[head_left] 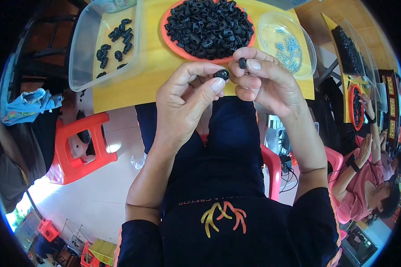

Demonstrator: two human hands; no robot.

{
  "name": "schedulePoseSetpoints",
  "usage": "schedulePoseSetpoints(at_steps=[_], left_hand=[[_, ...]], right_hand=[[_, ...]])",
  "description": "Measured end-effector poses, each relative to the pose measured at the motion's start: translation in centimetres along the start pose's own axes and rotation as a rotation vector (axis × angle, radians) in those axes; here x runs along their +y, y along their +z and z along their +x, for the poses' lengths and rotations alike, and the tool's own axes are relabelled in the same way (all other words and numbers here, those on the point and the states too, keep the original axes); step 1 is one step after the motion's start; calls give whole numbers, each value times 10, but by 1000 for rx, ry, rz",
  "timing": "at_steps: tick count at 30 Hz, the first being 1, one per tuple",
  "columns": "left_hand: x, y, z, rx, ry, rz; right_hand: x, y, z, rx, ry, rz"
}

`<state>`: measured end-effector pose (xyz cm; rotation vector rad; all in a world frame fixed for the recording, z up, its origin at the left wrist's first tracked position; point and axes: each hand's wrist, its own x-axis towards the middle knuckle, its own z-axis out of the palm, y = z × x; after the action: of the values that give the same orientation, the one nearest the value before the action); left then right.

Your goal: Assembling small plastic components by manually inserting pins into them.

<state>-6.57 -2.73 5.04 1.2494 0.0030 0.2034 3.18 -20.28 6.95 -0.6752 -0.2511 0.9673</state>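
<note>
Yellow worktop [129,91] fills the upper middle of the head view, and both bare hands are raised over its near edge. Between thumb and fingers, the left hand [187,89] pinches a small, rounded black plastic piece [221,74]. Just beside it, the right hand [274,80] grips a smaller black cylindrical part [242,63] in a narrow pinch; the two pieces are apart. Beyond, a round orange-red tray [177,49] is heaped with black plastic parts [207,29]. Along the worktop's left edge, a clear rectangular plastic bin [87,53] holds scattered black pieces [127,35]; by the right edge, a clear rounded tub [272,24] contains tiny silvery parts [290,53].
</note>
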Motion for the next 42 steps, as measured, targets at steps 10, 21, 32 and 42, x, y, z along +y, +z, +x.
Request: schedulePoseSetpoints(at_steps=[10,21,32,42], left_hand=[[0,2,-3,-5,22,-52],[1,4,-1,58,8,-25],[-6,0,0,-9,-70,-106],[-6,-2,0,-20,-107,-69]], right_hand=[[6,-3,0,-166,47,162],[0,2,-9,-126,-67,-90],[-3,11,-13,128,-172,-476],[0,17,-10,141,-160,-776]])
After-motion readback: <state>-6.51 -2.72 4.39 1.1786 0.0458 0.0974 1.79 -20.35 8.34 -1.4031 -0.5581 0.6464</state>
